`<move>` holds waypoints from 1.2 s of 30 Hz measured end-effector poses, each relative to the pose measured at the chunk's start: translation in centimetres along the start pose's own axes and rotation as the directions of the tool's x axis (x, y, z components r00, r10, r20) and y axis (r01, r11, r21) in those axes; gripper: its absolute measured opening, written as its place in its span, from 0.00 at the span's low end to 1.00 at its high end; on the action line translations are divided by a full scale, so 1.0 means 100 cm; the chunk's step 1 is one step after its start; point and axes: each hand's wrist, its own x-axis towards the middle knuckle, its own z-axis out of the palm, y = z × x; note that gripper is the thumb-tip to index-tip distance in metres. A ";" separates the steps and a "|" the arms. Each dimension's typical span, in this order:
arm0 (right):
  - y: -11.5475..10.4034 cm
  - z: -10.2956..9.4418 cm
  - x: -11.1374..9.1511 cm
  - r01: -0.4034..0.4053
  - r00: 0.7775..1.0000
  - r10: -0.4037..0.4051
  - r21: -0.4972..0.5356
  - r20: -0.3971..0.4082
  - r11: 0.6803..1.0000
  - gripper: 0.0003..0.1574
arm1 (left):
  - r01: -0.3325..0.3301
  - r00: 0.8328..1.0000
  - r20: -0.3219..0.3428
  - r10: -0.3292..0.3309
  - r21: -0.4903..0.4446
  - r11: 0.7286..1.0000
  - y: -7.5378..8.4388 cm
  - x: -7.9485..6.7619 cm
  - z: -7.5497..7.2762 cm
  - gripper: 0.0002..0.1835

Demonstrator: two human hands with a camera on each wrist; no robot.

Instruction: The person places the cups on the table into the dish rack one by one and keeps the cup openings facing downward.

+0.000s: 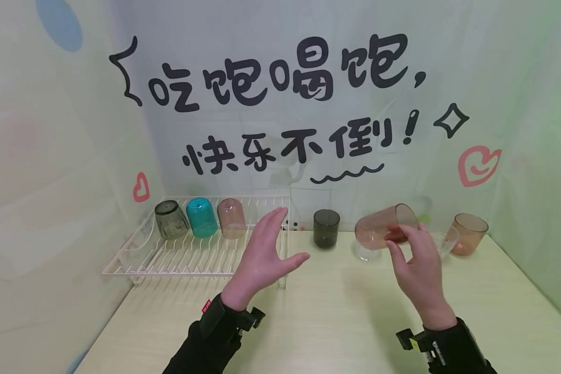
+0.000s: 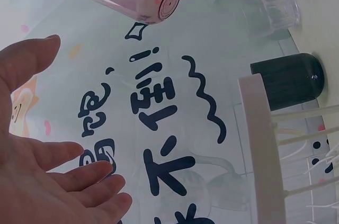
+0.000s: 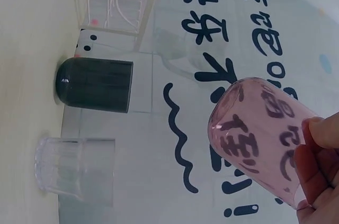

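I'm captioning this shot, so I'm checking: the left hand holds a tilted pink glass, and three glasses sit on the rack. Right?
Wrong hand: in the head view, the right hand holds the tilted pink glass, while the left hand is empty. Three glasses do sit on the rack.

The rack point(image 1: 191, 274) stands at the far left of the worktop point(image 1: 327, 322), three cups point(image 1: 202, 218) in a row on it. Rightward come a first cup point(image 1: 326, 229), a second cup point(image 1: 367, 254) (partly behind the held cup point(image 1: 376, 228) in the right fingers point(image 1: 419, 241)), apparently a third cup point(image 1: 450, 240), then the rightmost cup point(image 1: 468, 240).
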 end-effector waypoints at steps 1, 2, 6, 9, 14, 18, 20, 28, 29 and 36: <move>-0.002 0.001 0.000 0.002 1.000 -0.002 0.003 -0.004 1.000 0.17 | 0.000 1.000 -0.002 0.000 -0.003 1.000 0.000 0.000 0.000 0.50; -0.004 0.001 0.001 0.002 1.000 -0.002 0.008 -0.007 1.000 0.17 | -0.001 1.000 -0.004 0.001 -0.006 1.000 0.000 0.000 0.000 0.50; -0.010 0.004 0.003 0.011 0.999 -0.009 0.040 -0.035 0.999 0.18 | -0.018 1.000 -0.021 0.018 -0.013 1.000 0.001 0.001 0.000 0.50; -0.015 0.007 0.005 0.018 0.998 -0.014 0.062 -0.063 0.998 0.19 | -0.032 0.999 -0.036 0.031 -0.023 0.999 0.001 0.002 0.000 0.50; -0.035 0.007 0.013 0.032 0.995 -0.023 0.095 -0.093 0.995 0.18 | -0.041 0.998 -0.052 0.039 -0.045 0.998 0.003 0.004 0.000 0.50; -0.052 0.004 0.019 0.041 0.994 -0.027 0.133 -0.107 0.990 0.17 | -0.054 0.997 -0.066 0.050 -0.057 0.997 0.004 0.005 0.001 0.50; -0.056 0.004 0.021 0.043 0.993 -0.027 0.149 -0.113 0.988 0.17 | -0.059 0.996 -0.070 0.054 -0.063 0.996 0.005 0.006 0.001 0.50; -0.061 0.006 0.023 0.036 0.993 -0.013 0.193 -0.118 0.981 0.18 | -0.054 0.997 -0.065 0.048 -0.093 0.994 0.009 0.007 -0.001 0.50; -0.062 0.007 0.023 0.035 0.993 -0.012 0.199 -0.116 0.979 0.17 | -0.050 0.997 -0.062 0.044 -0.097 0.994 0.010 0.008 -0.001 0.50; -0.071 0.007 0.025 0.036 0.993 -0.007 0.242 -0.121 0.970 0.18 | -0.034 0.998 -0.064 0.025 -0.135 0.990 0.014 0.010 -0.001 0.50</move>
